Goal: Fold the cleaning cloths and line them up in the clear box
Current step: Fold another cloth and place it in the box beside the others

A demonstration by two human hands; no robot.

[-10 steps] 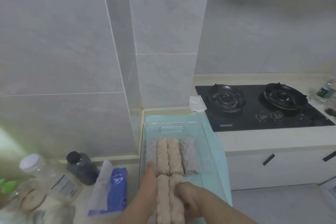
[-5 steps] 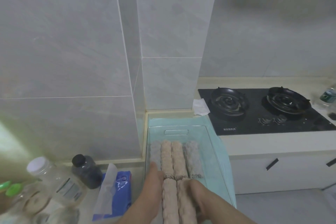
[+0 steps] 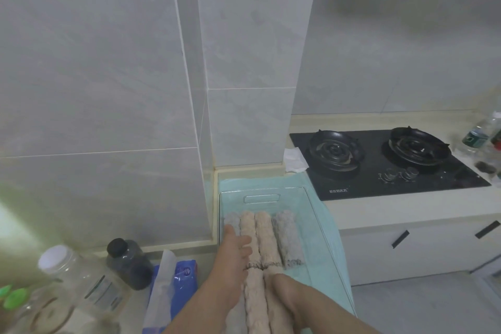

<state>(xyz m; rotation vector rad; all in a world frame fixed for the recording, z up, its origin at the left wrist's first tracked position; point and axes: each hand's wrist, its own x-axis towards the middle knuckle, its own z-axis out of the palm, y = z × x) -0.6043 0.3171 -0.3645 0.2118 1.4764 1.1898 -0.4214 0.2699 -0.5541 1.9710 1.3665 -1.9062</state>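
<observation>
Head — nubby rolled cloths, clear box

clear box far end free, rolled cloths across middle, tiled pillar behind

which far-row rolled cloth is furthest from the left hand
The grey rolled cloth at the right end; the left hand rests on the left end.

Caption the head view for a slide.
Folded cloths lined up in the clear box beside the stove, left hand and right hand touching them.
</observation>
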